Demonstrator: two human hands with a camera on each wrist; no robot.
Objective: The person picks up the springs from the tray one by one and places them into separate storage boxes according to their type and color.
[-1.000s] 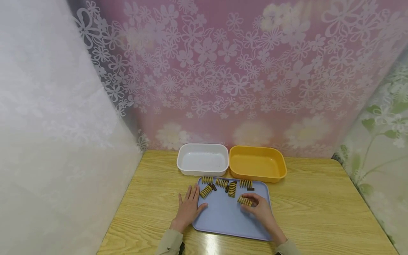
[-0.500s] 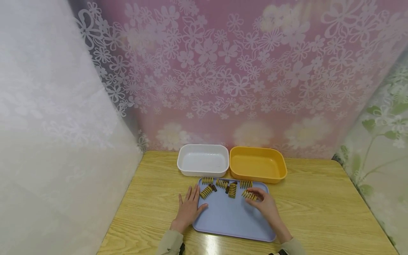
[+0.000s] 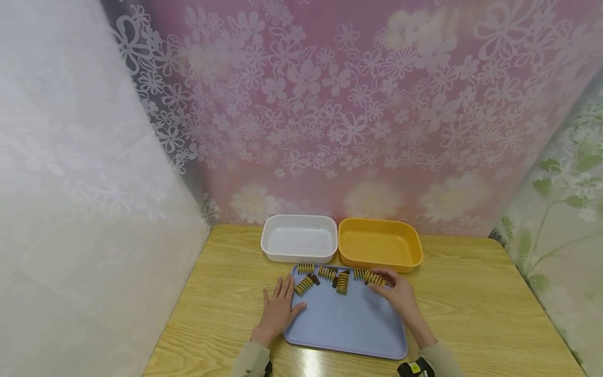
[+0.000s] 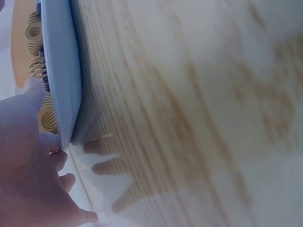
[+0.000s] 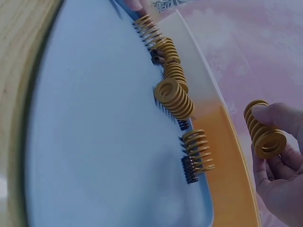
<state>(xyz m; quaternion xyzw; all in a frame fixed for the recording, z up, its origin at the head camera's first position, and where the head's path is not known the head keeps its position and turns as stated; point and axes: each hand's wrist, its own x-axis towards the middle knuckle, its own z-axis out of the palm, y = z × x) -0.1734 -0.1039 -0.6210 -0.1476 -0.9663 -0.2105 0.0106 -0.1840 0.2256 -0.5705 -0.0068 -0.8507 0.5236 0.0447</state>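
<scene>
My right hand (image 3: pixel 401 295) pinches a yellow coil spring (image 5: pixel 262 135) between thumb and fingers, over the far right part of the blue tray (image 3: pixel 339 324). In the right wrist view this spring is clear of the tray, beside the orange-yellow bin. Along the tray's far side lie several more yellow springs (image 5: pixel 175 98) and some small dark springs (image 5: pixel 189 169). One yellow spring (image 3: pixel 303 285) lies slantwise near my left fingers. My left hand (image 3: pixel 279 309) rests with fingers spread at the tray's left edge, its thumb over the rim.
Behind the tray stand a white bin (image 3: pixel 299 258) and an orange-yellow bin (image 3: pixel 379 264), side by side. Both sit on a wood-grain table (image 3: pixel 471 303). A pink floral curtain (image 3: pixel 301 131) hangs behind, with pale hangings at both sides.
My right hand has carried the yellow spring to the right and away from me, toward the tray's far right corner. My left hand has stayed in place.
</scene>
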